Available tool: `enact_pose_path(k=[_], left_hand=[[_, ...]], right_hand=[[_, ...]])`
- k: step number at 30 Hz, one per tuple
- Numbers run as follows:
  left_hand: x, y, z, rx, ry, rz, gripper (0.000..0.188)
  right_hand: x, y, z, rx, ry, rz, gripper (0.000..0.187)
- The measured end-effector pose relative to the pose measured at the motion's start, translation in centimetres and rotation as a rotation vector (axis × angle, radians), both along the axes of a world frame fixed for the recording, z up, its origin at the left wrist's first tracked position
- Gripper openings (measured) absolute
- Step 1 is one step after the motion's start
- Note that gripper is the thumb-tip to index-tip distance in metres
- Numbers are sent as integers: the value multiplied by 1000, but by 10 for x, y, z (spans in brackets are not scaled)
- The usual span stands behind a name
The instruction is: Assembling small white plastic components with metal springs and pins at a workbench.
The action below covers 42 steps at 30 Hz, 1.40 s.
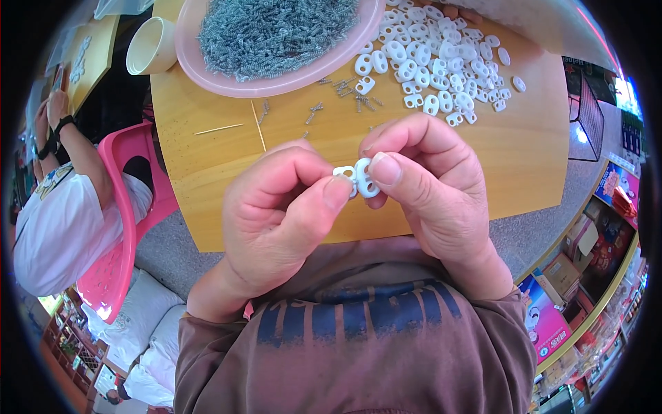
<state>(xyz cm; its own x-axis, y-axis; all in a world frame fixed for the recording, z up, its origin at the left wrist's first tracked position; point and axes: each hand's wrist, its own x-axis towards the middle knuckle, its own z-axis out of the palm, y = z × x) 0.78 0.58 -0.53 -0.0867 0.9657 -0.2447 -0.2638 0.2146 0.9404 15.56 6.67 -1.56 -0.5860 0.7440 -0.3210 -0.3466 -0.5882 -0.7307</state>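
Note:
Close together above the table's near edge, my two hands each pinch a small white plastic part. Between thumb and forefinger my left hand (279,210) grips a squarish cord-lock insert (343,172), partly covered by the thumb. My right hand (434,186) pinches an oval two-holed cord-lock shell (365,178), held upright. The two parts meet or nearly meet; I cannot tell whether one has entered the other. Any spring between them is hidden. Beyond the hands, loose metal springs (314,112) and a heap of similar white cord-lock parts (441,65) lie on the table.
A pink basin (258,88) full of small springs stands at the far side, beside a cream cup (153,47). Two wooden toothpicks (219,129) lie on the wooden table (524,152). Left, a person in a white shirt (65,221) sits on a pink chair (124,207). Shelves (586,269) line the right.

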Motion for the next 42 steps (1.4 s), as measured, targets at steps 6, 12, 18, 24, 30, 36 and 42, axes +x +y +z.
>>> enact_pose_path(k=[6,12,18,24,30,36,42], left_hand=[[0,0,1,-10,46,-10,8],[-1,0,1,-27,107,-38,8],[0,0,1,-59,102,-36,8],[-1,-2,2,-71,86,-38,9],[-2,-1,1,-79,62,-92,13],[-1,0,3,-79,74,-84,14],[-1,-1,1,-33,101,-103,13]], right_hand=[[-1,-1,0,5,6,-17,12],[-2,-3,0,30,-21,-62,14],[-3,-6,0,9,-96,-88,13],[-5,-11,0,84,-84,-93,16],[-6,-15,-5,249,-123,-103,13],[-5,-15,-5,361,-155,-85,13],[-2,-15,-6,470,-221,-84,11]])
